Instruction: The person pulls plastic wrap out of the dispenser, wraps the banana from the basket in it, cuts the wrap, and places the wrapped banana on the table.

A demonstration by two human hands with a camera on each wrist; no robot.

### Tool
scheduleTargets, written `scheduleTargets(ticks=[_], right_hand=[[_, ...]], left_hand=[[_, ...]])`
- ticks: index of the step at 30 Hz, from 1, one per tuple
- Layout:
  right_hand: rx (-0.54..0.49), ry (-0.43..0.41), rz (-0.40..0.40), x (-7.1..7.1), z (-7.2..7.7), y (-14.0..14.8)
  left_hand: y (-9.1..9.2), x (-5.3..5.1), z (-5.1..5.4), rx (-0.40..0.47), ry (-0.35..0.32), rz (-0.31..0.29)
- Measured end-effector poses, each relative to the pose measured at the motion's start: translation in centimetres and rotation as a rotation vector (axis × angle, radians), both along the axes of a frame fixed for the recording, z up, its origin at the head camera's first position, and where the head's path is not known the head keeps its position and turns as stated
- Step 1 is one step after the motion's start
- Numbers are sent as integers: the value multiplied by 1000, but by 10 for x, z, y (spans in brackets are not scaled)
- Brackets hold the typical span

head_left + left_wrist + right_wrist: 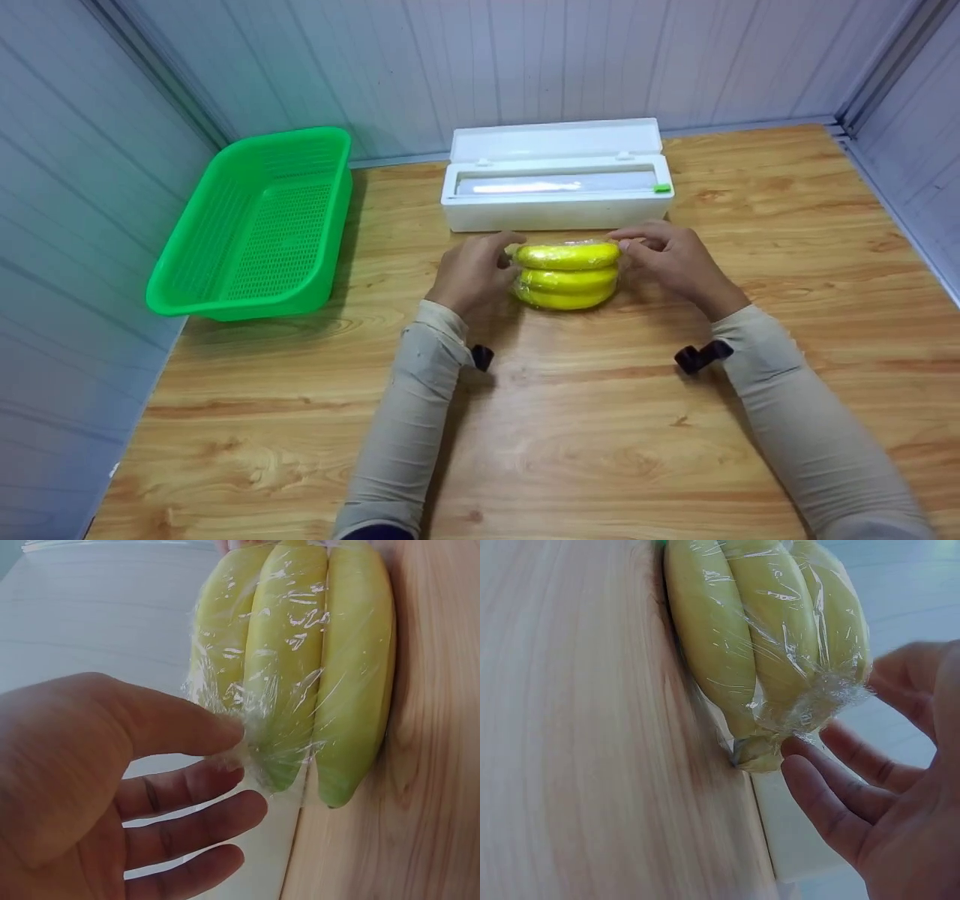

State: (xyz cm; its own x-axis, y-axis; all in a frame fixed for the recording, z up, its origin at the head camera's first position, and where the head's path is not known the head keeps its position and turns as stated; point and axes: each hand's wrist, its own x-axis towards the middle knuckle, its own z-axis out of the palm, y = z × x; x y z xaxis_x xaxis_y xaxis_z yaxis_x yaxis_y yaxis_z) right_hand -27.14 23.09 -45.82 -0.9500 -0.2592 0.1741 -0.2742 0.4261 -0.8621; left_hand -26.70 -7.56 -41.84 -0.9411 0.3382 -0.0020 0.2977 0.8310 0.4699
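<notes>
A bunch of yellow bananas [568,277] wrapped in clear cling film [289,637] lies on the wooden table, its fruits running left to right. At the left end, my left hand [474,271] pinches gathered film between thumb and index finger, while its other fingers [202,821] spread loosely below. My right hand [671,259] is at the opposite end. Its thumb and fingertips touch or nearly touch the crumpled film there, and the fingers [832,802] are bent only slightly, apart from one another. Film covers the fruit on the visible sides.
Behind the bananas stands a white cling film dispenser box [559,214], lid raised, with a roll of film [555,184] inside and a green slider [661,188] at its right end. A green plastic basket [330,277] sits at the back left. Panelled walls [525,60] border the table.
</notes>
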Motion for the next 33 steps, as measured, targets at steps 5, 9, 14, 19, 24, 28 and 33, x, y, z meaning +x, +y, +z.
scheduleTargets(ticks=[5,9,14,19,24,28,33], right_hand=[[-35,-41,-90,-2,1,1],[-36,-16,-91,-4,2,3],[-5,-1,-98,-5,1,7],[94,20,-111,-3,-1,14],[159,22,-81,-3,-4,21],[197,25,-56,-3,-7,25],[248,40,-23,-2,-10,29]], left_hand=[[-4,1,-1,-3,0,16],[-6,0,-2,-3,15,28],[-8,-3,-4,5,40,35],[-14,-1,-10,36,50,26],[-23,0,-15,52,57,4],[-29,2,-20,60,49,-2],[-36,3,-23,31,11,1]])
